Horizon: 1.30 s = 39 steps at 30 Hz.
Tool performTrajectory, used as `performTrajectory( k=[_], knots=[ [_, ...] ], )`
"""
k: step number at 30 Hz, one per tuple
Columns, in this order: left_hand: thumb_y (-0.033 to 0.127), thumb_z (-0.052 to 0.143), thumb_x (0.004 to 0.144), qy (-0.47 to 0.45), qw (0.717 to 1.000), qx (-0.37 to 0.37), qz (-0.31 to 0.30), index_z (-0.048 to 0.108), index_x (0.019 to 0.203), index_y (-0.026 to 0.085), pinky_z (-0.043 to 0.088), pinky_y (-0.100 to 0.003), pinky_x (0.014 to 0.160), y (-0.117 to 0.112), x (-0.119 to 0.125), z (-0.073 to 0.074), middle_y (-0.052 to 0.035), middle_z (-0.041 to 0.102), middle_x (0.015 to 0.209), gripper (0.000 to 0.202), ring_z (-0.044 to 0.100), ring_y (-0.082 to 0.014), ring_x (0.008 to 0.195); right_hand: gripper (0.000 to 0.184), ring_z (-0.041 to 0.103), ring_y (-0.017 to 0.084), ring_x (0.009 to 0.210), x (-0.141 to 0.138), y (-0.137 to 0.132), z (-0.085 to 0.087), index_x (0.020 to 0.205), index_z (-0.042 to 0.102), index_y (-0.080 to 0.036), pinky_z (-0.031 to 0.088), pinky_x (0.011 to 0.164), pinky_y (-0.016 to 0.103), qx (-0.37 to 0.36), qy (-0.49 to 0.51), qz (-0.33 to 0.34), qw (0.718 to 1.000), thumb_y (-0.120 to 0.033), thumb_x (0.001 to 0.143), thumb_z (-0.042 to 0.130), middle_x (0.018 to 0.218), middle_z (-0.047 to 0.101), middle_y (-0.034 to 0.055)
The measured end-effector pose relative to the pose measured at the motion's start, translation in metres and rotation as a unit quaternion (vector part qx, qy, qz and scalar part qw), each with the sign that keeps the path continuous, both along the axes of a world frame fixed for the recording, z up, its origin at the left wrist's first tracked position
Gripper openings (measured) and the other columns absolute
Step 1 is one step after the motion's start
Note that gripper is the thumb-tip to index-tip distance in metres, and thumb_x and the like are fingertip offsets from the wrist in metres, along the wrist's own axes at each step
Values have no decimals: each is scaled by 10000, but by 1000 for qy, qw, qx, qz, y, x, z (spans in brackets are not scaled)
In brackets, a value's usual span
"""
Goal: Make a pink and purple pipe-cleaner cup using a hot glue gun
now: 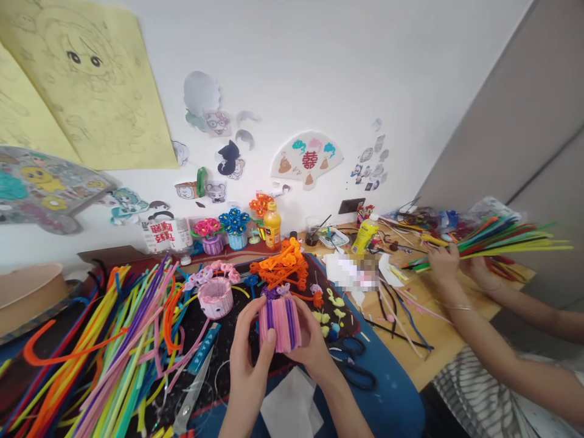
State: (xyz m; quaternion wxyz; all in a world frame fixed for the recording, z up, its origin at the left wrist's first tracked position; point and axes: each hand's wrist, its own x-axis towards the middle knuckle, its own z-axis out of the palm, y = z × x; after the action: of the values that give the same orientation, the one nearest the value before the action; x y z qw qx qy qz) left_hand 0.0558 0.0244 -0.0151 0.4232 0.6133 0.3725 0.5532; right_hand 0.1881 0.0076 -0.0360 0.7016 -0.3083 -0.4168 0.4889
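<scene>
Between my two hands is a small pot covered in upright pink and purple pipe cleaners. My left hand grips its left side, the thumb pressed on the front. Fingers of my right hand wrap round its right and back, partly hidden. Just behind it lies a heap of orange pipe-cleaner flowers. A pink and white pipe-cleaner pot stands to the left, beside a utility knife with a blue handle. White paper lies below my hands, and black-handled scissors rest at the right.
Many loose pipe cleaners cover the left side. Finished flower pots and an orange drink bottle line the wall. At the right, another person's hands hold a bundle of coloured pipe cleaners over the wooden table.
</scene>
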Motion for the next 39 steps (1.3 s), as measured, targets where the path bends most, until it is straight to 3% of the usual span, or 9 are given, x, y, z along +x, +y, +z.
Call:
performTrajectory(
  k=[8, 14, 18, 22, 25, 29, 35, 39],
  knots=[
    [395, 577, 909, -4, 1000, 10, 20, 575, 1234, 247, 369, -433, 1095, 1, -1, -3, -97, 540, 1320, 357, 496, -283, 1248, 713, 578, 284, 1192, -1, 1, -2, 1255, 604, -287, 447, 1032, 401, 14, -27, -5, 1000, -370, 608, 894, 1288, 617, 85],
    [398, 551, 927, -3, 1000, -24, -14, 492, 1341, 260, 339, -462, 1121, 1, 1, -1, -104, 495, 1409, 441, 470, -279, 1295, 724, 486, 292, 1312, 0, 2, -6, 1320, 554, -291, 390, 1097, 424, -43, 2, -14, 999, -431, 674, 849, 1433, 513, 81],
    [438, 620, 870, 16, 1000, -19, -18, 531, 1307, 232, 382, -473, 1085, 2, 2, -3, -125, 524, 1380, 490, 508, -299, 1257, 729, 447, 295, 1346, 0, 1, -7, 1347, 530, -285, 360, 1119, 441, -65, 14, 4, 998, -444, 701, 827, 1466, 477, 74],
    [533, 569, 877, -4, 997, -79, 20, 585, 1249, 212, 483, -420, 982, 5, 3, -2, -129, 597, 1310, 492, 570, -292, 1192, 729, 465, 298, 1323, 0, 2, 1, 1351, 514, -277, 355, 1112, 448, -41, 3, 25, 999, -501, 719, 800, 1427, 505, 95],
    [589, 544, 873, -38, 991, -116, 51, 616, 1211, 198, 449, -410, 1040, 6, 4, 2, -113, 622, 1292, 522, 554, -284, 1228, 809, 483, 292, 1297, 1, 1, 6, 1405, 451, -270, 357, 1102, 441, -28, -18, 48, 998, -520, 717, 796, 1383, 526, 117],
    [612, 513, 885, -75, 979, -185, 52, 635, 1194, 182, 397, -409, 1089, 3, 3, 5, -110, 618, 1307, 544, 532, -284, 1261, 944, 430, 291, 1335, 6, -2, 5, 1451, 385, -289, 328, 1116, 433, -11, -97, 69, 993, -437, 652, 865, 1452, 444, 108],
    [653, 508, 866, -90, 962, -256, 16, 646, 1203, 155, 431, -453, 1056, 4, 5, 0, -135, 658, 1247, 617, 576, -306, 1216, 849, 322, 314, 1391, 11, -3, 9, 1353, 529, -283, 210, 1173, 440, 44, -228, -2, 973, -477, 603, 878, 1444, 416, 89],
    [683, 450, 875, -94, 956, -277, -15, 665, 1179, 124, 480, -458, 1009, 7, 6, -1, -146, 704, 1159, 672, 628, -308, 1146, 783, 496, 309, 1247, 9, -3, 11, 1308, 564, -258, 361, 1088, 428, 22, -212, 43, 976, -505, 624, 856, 1334, 525, 97]
  ],
)
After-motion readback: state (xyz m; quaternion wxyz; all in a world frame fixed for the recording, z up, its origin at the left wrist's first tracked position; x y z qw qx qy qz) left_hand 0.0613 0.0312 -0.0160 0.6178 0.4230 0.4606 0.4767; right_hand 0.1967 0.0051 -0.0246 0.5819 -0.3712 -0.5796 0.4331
